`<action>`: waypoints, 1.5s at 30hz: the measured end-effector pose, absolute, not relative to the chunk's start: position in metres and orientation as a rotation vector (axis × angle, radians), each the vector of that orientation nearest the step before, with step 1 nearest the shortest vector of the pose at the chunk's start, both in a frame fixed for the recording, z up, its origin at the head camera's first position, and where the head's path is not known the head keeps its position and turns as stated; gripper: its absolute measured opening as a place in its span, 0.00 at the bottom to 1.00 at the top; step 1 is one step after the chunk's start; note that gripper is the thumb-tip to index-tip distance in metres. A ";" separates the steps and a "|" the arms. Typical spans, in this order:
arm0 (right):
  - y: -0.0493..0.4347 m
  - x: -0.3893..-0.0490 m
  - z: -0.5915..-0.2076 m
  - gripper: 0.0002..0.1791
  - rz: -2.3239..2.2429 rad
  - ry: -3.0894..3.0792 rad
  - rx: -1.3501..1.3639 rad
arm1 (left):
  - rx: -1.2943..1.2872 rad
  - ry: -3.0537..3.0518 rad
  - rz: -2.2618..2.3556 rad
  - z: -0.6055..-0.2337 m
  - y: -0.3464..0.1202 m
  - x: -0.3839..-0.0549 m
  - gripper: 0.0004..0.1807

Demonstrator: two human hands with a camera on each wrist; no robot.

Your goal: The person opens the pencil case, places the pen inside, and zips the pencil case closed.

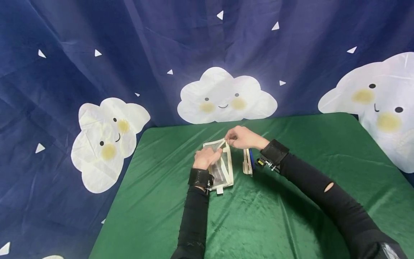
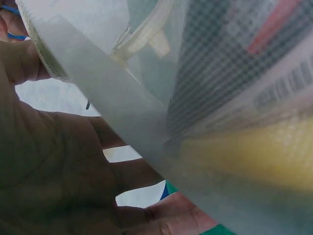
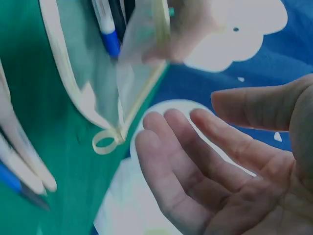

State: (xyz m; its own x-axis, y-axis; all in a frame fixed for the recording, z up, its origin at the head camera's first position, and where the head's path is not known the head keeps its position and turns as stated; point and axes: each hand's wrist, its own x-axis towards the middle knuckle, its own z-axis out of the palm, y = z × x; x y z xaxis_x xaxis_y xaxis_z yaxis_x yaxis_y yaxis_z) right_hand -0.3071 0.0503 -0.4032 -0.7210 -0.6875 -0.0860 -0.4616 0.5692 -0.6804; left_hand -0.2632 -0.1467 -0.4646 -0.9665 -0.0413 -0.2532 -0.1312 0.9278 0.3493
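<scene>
A see-through mesh zip pouch (image 1: pixel 230 167) with cream edging lies on the green cloth. My left hand (image 1: pixel 204 158) grips its left side, the thumb over the edge. In the right wrist view the pouch mouth stands apart, and a white pen with a blue end (image 3: pixel 103 24) shows inside beside dark pens. The left wrist view shows something yellow (image 2: pixel 244 159) and a barcode label (image 2: pixel 283 90) through the mesh. My right hand (image 1: pixel 244 137) is by the pouch's far corner, near a cream loop (image 3: pixel 104 142); its thumb and fingers are apart and hold nothing.
Several pens (image 1: pixel 246 162), cream and blue, lie side by side just right of the pouch, below my right wrist. The green cloth (image 1: pixel 155 201) covers the surface. Behind it hangs a dark blue curtain (image 1: pixel 155 43) with white clouds.
</scene>
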 end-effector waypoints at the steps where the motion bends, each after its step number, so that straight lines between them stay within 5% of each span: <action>1: 0.052 -0.308 -0.401 0.16 -0.929 2.490 -0.925 | -0.133 2.844 0.543 -0.465 -0.147 -0.262 0.36; 37: 0.092 -0.341 -0.465 0.22 -0.653 2.719 -0.490 | -0.158 2.803 0.565 -0.468 -0.148 -0.257 0.40; 42: 0.091 -0.340 -0.466 0.17 -0.688 2.710 -0.534 | -0.164 2.796 0.545 -0.467 -0.148 -0.258 0.41; 45: 0.090 -0.340 -0.468 0.01 -0.705 2.703 -0.548 | -0.169 2.799 0.541 -0.466 -0.147 -0.259 0.41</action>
State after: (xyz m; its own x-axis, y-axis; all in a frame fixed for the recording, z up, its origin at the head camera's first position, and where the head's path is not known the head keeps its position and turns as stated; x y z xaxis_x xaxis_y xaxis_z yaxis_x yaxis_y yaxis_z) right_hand -0.3398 0.0901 -0.4675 -0.8844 -0.4296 -0.1821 -0.2859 0.8074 -0.5161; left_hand -0.2591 -0.1471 -0.4664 -0.9526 -0.0601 -0.2981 -0.1667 0.9230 0.3469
